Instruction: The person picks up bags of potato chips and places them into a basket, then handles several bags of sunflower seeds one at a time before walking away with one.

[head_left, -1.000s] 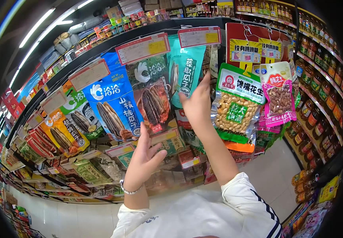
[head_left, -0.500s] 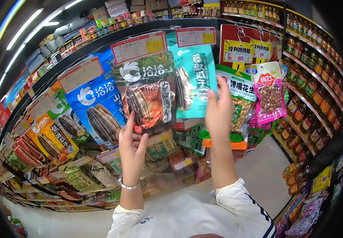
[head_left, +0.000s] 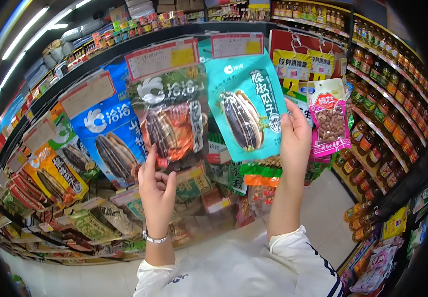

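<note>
We are gripping the teal seed packet point(head_left: 247, 111) by its right edge with our right hand point(head_left: 295, 141), fingers closed over it, holding it up in front of the hanging display, while our left hand point(head_left: 155, 190) is loosely open with the forefinger raised, touching the lower corner of the dark green seed packet point(head_left: 172, 119) that is hanging just left of the teal one. Beside that a blue seed packet point(head_left: 109, 133) is hanging, and to the right of our right hand a pink peanut packet point(head_left: 329, 119) is dangling near the shelves of jars point(head_left: 387, 114)
</note>
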The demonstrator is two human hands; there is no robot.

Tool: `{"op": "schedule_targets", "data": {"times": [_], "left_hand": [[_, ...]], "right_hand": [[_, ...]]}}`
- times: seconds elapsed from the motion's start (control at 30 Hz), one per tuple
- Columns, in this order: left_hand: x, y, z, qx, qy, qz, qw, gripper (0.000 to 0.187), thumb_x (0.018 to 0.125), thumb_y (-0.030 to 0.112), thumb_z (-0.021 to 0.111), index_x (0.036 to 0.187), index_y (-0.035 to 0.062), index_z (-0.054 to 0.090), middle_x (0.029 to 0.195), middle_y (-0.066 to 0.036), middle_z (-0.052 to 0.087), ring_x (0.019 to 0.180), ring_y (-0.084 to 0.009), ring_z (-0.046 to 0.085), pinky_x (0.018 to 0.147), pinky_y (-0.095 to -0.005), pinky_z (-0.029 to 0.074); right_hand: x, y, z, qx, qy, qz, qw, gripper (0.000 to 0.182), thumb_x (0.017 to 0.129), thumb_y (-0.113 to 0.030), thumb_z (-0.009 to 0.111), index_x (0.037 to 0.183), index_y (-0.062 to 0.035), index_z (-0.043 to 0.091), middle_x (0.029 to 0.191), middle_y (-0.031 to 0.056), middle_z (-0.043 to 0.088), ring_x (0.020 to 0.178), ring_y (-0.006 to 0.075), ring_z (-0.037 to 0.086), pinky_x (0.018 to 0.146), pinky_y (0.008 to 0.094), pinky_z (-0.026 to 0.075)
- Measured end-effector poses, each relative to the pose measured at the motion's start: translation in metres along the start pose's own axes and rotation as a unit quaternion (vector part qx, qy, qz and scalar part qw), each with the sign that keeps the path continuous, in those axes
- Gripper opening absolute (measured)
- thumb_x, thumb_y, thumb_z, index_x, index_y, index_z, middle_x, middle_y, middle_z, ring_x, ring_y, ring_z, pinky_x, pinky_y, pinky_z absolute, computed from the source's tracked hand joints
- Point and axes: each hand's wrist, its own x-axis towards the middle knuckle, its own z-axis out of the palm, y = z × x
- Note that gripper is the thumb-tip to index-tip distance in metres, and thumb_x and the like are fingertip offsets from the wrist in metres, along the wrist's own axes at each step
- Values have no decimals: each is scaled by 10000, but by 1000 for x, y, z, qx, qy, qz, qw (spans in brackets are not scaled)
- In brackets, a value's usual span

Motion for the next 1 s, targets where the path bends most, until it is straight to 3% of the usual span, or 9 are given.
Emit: {"op": "schedule_targets", "data": {"times": [0.17,0.3,0.53,0.63,0.7,0.77,0.83,0.87,1.0], "left_hand": [[-10,4,-1,48,-17,27,998,528,801,-11,617,1305,40,468,1194,-80,479,815,-78,573,578,-182,448],[-16,5,-11,13,-30,-13,999,449,829,-21,585,1265,2,478,1237,-91,460,941,-111,569,668,-199,473],[-72,-23,-35,-18,5,-48,999,335,854,-39,545,1185,-11,510,1192,-72,499,1009,-127,544,779,-225,457],[-128,-54,-46,-117,55,-176,976,233,857,-28,564,1090,-10,559,1070,-41,568,915,-100,576,765,-206,461],[-175,-73,-58,-107,101,-291,945,232,860,43,589,1092,29,571,986,0,610,871,-74,588,707,-197,444],[-228,-94,-65,-131,188,-408,884,206,866,67,540,1068,67,582,978,-5,621,803,-81,589,655,-186,437],[-279,-113,-76,-134,246,-486,828,204,869,82,530,1067,74,576,987,-8,620,801,-79,587,638,-188,442],[-297,-118,-82,-147,273,-558,770,202,872,98,519,1066,81,570,996,-11,619,799,-77,585,621,-190,447],[-334,-119,-95,-150,355,-560,733,268,851,120,554,1111,59,534,988,-17,608,764,-71,560,584,-186,417]], "right_hand": [[-9,4,38,-171,57,-85,980,297,883,-44,498,1174,2,536,899,219,638,836,343,628,725,385,476],[-12,15,55,-302,10,-154,941,353,845,-27,545,1189,30,486,980,223,612,902,389,597,766,440,469],[-29,22,58,-210,20,-271,939,405,811,22,547,1206,30,457,1131,180,547,963,363,573,843,411,463],[-88,46,30,-126,-32,-368,921,349,737,63,596,1074,-8,539,940,143,595,871,321,582,782,414,459],[-143,90,17,2,-239,-359,902,292,662,69,597,925,-53,567,838,116,581,797,290,572,712,386,452],[-213,124,14,11,-392,-188,900,229,679,47,583,886,-51,599,884,115,596,829,309,583,754,401,464],[-278,162,-1,40,-547,-33,835,184,738,27,543,887,-49,620,922,122,604,857,315,587,779,380,470],[-293,161,-10,70,-593,-28,802,185,754,23,527,889,-52,628,923,124,607,864,312,588,778,370,473],[-306,149,0,126,-689,-11,713,194,772,27,510,891,-61,636,920,122,616,865,302,593,767,357,479]]}}
